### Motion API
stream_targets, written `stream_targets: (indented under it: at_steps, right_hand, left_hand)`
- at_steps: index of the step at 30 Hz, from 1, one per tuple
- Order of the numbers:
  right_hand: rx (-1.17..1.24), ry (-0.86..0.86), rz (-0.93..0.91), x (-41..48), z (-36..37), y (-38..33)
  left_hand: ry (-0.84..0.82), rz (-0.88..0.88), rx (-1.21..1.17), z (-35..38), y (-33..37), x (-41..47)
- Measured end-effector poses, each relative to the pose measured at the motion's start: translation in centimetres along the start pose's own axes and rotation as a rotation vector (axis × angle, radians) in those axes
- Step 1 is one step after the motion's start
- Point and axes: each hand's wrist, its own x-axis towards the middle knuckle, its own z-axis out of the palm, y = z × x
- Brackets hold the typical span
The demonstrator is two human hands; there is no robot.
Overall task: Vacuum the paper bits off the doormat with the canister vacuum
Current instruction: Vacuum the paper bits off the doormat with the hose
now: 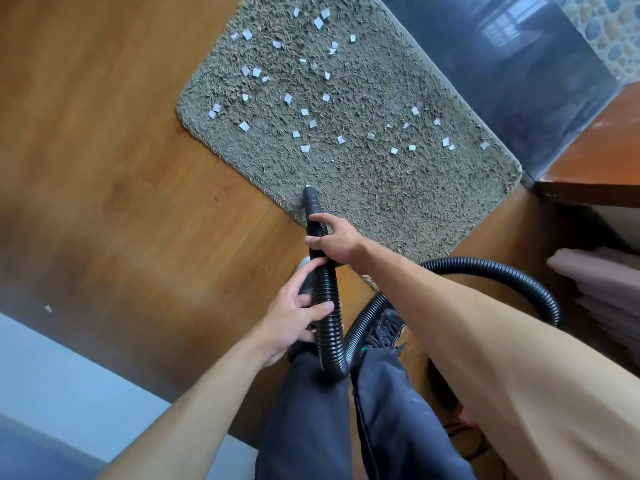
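A grey shaggy doormat point(398, 188) lies on the wooden floor, with several small white paper bits point(304, 112) scattered over its far and middle parts. The black ribbed vacuum hose point(327, 299) runs up between my legs and ends in a smooth black nozzle point(310, 199) whose tip rests on the mat's near left edge. My right hand point(337, 242) grips the hose just behind the nozzle. My left hand point(294, 317) holds the ribbed hose lower down. The canister itself is out of sight.
The hose loops away to the right point(519, 275) over the floor. A dark glossy threshold point(519, 81) borders the mat's far side. A wooden ledge point(595, 168) and pinkish folded cushions point(599, 282) stand at the right. One stray paper bit point(47, 309) lies on the floor, left.
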Motion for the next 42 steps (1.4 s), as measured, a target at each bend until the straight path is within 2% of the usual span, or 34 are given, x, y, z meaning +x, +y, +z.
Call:
stream_targets:
  at_steps: [14,23,31,42]
  right_hand:
    - [0.010,-0.061,0.097,-0.5,-1.4,-0.5]
    - [-0.024,-0.009,-0.014,0.9,-0.6,0.6]
    - [0.050,0.002,-0.069,0.9,-2.4,0.9]
    - [0.123,-0.050,-0.058,1.4,-7.7,-1.3]
  left_hand:
    - [-0.045,-0.018,0.050,0.7,1.2,-0.3]
    - [0.034,-0.007,0.035,0.8,0.3,0.6]
    - [0.066,0.059,0.091,2.0,0.4,1.5]
    - [-0.017,0.108,0.230,3.7,4.2,4.2]
